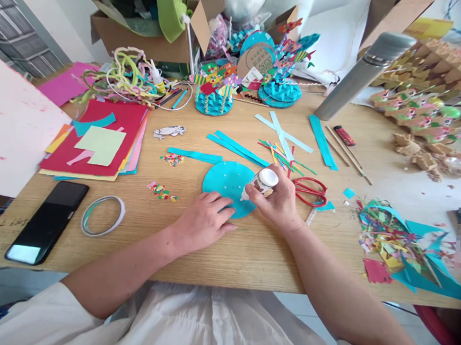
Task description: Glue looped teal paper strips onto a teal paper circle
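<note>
A round blue disc [230, 180] lies on the wooden table with small pale dots on its surface. My left hand [205, 219] rests at the disc's lower left edge, fingers spread over it. Over the disc's right side, my right hand [278, 200] grips a white glue bottle [264, 181], tilted with its nozzle down near the disc. Blue paper strips [238, 149] lie just behind the disc. Two small piles of coloured paper bits [163, 191] sit to its left.
Red-handled scissors [310, 192] lie right of my right hand. At the left are a phone [46, 222], a tape roll [103, 215] and stacked coloured paper [68, 152]. Paper scraps [393, 238] cover the right side. A grey flask [359, 79] stands behind, near blue paper crafts [214, 101].
</note>
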### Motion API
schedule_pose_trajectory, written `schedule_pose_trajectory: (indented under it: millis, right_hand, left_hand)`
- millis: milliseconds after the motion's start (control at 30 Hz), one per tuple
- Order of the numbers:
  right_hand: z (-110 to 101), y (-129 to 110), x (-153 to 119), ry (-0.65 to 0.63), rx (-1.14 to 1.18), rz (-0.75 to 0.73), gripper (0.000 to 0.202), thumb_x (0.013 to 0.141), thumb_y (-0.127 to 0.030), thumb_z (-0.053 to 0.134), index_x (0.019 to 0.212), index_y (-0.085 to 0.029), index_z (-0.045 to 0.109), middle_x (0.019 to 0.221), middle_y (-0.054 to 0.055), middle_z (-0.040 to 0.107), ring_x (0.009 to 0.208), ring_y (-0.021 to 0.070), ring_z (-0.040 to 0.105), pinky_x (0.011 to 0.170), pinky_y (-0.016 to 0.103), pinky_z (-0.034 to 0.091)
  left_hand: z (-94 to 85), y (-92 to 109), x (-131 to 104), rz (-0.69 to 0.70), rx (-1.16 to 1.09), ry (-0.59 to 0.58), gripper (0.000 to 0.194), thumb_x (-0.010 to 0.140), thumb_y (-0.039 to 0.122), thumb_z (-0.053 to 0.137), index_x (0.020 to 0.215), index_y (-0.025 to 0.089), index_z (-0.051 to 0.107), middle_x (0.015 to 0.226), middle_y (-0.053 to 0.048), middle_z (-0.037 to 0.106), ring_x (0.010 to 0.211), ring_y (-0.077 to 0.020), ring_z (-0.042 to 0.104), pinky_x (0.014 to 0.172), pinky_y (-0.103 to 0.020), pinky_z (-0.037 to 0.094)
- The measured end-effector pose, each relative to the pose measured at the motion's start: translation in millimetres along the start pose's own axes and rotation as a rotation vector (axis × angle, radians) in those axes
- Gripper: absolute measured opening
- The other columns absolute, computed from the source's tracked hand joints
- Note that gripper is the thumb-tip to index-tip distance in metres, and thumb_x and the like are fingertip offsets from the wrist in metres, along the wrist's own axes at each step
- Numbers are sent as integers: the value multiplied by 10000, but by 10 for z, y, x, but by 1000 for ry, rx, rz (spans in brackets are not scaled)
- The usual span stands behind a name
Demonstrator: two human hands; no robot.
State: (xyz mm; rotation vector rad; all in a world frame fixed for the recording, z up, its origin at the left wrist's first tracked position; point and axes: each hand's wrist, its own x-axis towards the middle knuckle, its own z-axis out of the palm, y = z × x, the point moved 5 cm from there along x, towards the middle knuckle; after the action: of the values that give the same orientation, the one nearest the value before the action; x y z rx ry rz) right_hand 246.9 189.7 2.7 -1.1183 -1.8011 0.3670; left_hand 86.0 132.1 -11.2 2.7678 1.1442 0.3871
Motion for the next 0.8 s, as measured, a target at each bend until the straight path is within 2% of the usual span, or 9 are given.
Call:
schedule_pose_trajectory:
  millis: [267, 500, 800]
  right_hand:
    - [0, 4, 0, 5, 30, 4, 250, 741, -278, 687, 778, -240, 443, 678, -44, 513, 594, 125, 458, 571, 282, 391]
    - [-108, 37, 37, 82, 91, 64, 219, 759, -301, 677, 744, -237, 468, 678, -33, 543, 605, 134, 487, 594, 296, 409]
    - [-61, 12, 26, 7, 79, 15, 240, 761, -297, 683, 743, -238, 451, 654, -42, 542, 603, 131, 484, 583, 289, 399]
  left_hand:
    - [-1, 3, -6, -4, 4, -4, 278, 916, 377, 619, 1091, 171, 685, 1145, -82, 685, 1015, -262, 578, 875, -429, 495]
    - [-5, -4, -15, -4, 3, 17, 276, 918, 376, 614, 1086, 169, 686, 1171, -96, 665, 1037, -265, 577, 891, -429, 498]
    - [-10, -3, -16, 0, 14, 18, 272, 923, 361, 609, 1107, 175, 685, 1160, -103, 661, 1039, -264, 576, 888, -436, 498]
